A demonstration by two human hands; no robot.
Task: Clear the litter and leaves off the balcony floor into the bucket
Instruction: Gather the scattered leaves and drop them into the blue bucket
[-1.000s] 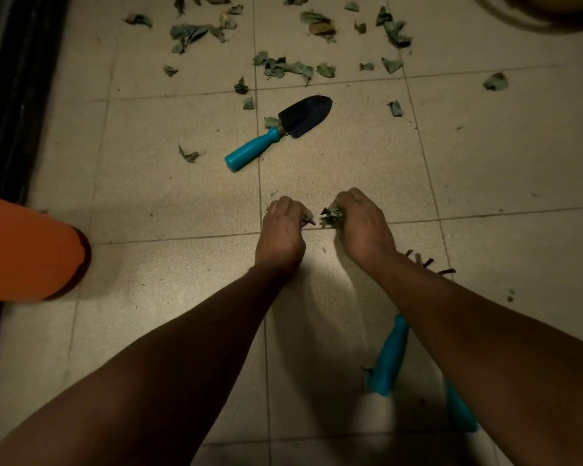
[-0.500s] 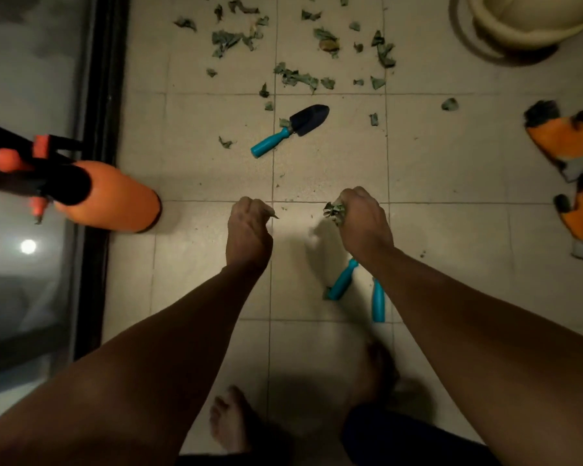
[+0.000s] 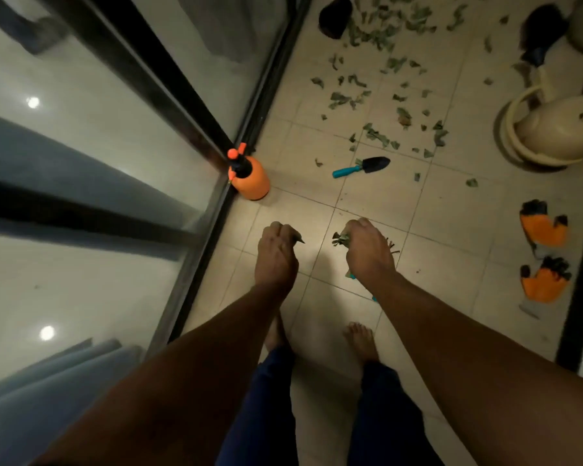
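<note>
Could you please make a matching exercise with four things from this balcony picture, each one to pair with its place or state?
Things:
1. trowel
2. spray bottle
3. work gloves
4. right hand

Places or states:
A. stands upright beside the glass door frame
B. grips a bunch of leaf scraps
C. lie on the tiles at the right side
D. lies on the tiles among scattered leaves

Pairs: 1-D, 2-A, 3-C, 4-B
</note>
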